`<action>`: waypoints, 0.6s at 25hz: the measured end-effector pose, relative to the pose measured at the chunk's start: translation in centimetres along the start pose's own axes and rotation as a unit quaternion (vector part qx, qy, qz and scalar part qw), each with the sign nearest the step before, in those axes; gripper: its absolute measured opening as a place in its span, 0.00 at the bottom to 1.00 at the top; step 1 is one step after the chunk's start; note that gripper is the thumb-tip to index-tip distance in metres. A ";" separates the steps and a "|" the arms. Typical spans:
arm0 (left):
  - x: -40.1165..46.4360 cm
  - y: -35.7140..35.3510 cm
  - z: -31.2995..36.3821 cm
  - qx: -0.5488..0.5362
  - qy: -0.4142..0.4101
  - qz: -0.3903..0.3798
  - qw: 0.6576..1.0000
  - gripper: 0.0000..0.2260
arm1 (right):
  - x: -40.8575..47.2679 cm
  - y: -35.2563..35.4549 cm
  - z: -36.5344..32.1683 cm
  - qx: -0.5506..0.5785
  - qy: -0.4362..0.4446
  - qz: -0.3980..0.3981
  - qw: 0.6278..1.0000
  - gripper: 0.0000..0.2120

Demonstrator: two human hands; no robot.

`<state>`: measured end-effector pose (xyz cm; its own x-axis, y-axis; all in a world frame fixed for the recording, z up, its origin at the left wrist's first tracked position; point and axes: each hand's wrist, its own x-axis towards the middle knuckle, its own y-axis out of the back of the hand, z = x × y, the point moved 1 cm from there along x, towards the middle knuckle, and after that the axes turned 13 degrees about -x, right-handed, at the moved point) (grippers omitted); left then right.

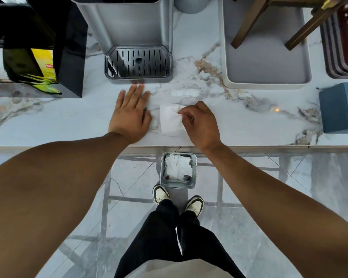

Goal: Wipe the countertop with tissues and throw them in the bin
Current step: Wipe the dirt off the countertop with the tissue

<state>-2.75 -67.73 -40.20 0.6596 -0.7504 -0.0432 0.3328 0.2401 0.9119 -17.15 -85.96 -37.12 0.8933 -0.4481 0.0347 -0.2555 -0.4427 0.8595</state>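
A white tissue (170,119) lies on the marble countertop (249,121) near its front edge. My right hand (201,125) pinches the tissue's right side between thumb and fingers. My left hand (130,113) rests flat on the countertop just left of the tissue, fingers spread, holding nothing. On the floor below the counter edge stands a small square metal bin (193,173) with crumpled white tissues (177,167) inside.
A grey water dispenser with a drip tray (138,63) stands behind my left hand. A grey tray (265,63) sits at the back right, a blue tissue box (340,107) at the far right, a black box with a yellow tea packet (46,65) at the left.
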 end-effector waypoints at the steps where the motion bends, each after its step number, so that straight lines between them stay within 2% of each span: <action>1: 0.0 0.0 0.0 0.000 -0.001 0.002 1.000 0.27 | 0.2 -0.2 0.0 -0.009 0.011 -0.007 1.000 0.08; 5: 0.0 -0.1 0.0 -0.006 -0.002 0.001 1.000 0.27 | 0.2 -0.4 0.0 -0.015 0.016 -0.014 1.000 0.09; 10: 0.0 0.1 0.0 -0.016 -0.009 0.000 1.000 0.26 | -0.8 0.7 0.2 -0.028 0.008 0.024 0.999 0.11; 15: -0.2 0.5 0.2 -0.042 -0.008 -0.017 0.999 0.26 | -1.3 2.0 1.9 -0.070 -0.065 0.031 0.995 0.14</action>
<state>-2.82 -67.62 -39.63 0.6361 -0.7688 -0.0664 0.4112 0.2648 0.8722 -19.52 -87.68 -36.44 0.8201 -0.5714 0.0320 -0.2470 -0.3031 0.9204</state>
